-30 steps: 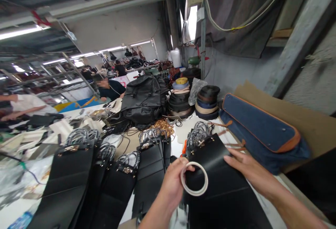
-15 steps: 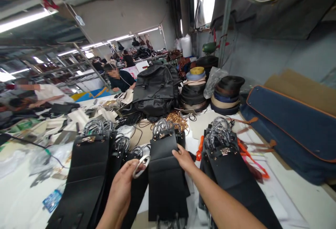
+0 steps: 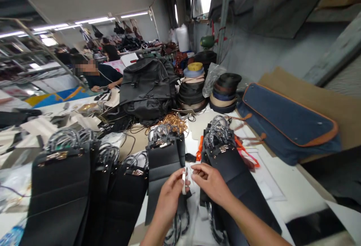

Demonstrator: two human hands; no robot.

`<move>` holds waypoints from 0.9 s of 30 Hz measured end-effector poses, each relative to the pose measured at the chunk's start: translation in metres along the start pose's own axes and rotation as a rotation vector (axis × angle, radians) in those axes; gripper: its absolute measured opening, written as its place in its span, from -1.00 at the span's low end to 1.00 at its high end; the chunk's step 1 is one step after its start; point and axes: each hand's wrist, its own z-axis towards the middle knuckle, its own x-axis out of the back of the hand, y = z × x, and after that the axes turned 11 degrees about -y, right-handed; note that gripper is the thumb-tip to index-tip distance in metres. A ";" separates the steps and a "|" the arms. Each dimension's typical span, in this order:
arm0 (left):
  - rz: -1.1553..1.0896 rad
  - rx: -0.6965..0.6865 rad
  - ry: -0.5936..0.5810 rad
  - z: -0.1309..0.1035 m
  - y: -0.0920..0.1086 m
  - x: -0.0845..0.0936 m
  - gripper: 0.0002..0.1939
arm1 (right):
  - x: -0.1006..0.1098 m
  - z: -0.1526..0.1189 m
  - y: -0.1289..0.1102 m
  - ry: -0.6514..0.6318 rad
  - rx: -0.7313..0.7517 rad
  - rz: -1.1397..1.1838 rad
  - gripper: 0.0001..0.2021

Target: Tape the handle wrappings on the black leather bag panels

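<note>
My left hand [image 3: 168, 195] grips a narrow white ring, which looks like a roll of tape [image 3: 184, 182], seen nearly edge-on. Close to its right side is my right hand [image 3: 214, 184], fingers curled and thumb against fingertips; whatever they pinch is too small to make out. Beneath my left hand lies the middle stack of black bag panels [image 3: 163, 163], with plastic-wrapped handles and metal clasps on top. Partly under my right hand is the right stack of black bag panels [image 3: 242, 180]. More black bag panels [image 3: 60, 182] with wrapped handles lie to the left.
A black backpack [image 3: 148, 88] stands behind the panels. Rolls of webbing [image 3: 193, 90] are piled beside it, near a heap of brown cords [image 3: 173, 122]. At right lies a navy bag with orange trim [image 3: 287, 114]. Another person [image 3: 98, 77] works across the table.
My right hand has left the middle panel stack and come beside the tape roll. My left hand has brought the roll rightward, turning it edge-on. The camera view has swung right.
</note>
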 end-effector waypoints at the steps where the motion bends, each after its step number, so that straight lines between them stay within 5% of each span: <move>1: 0.042 -0.013 -0.032 0.003 0.000 -0.008 -0.54 | 0.006 -0.004 -0.007 0.004 0.025 -0.049 -0.78; 10: 0.402 -0.105 -0.110 0.016 -0.008 -0.059 -0.47 | 0.045 -0.035 -0.018 0.122 0.081 -0.357 -0.88; 15: 0.430 -0.089 -0.203 0.016 -0.007 -0.081 -0.69 | 0.062 -0.054 -0.018 0.080 0.071 -0.270 -0.87; 21: 0.335 0.019 -0.243 0.020 -0.015 -0.103 -0.66 | 0.077 -0.068 -0.005 0.068 -0.021 -0.012 -0.89; 27: 0.366 0.055 -0.243 0.030 -0.025 -0.115 -0.63 | 0.092 -0.073 -0.005 0.103 -0.042 -0.015 -0.91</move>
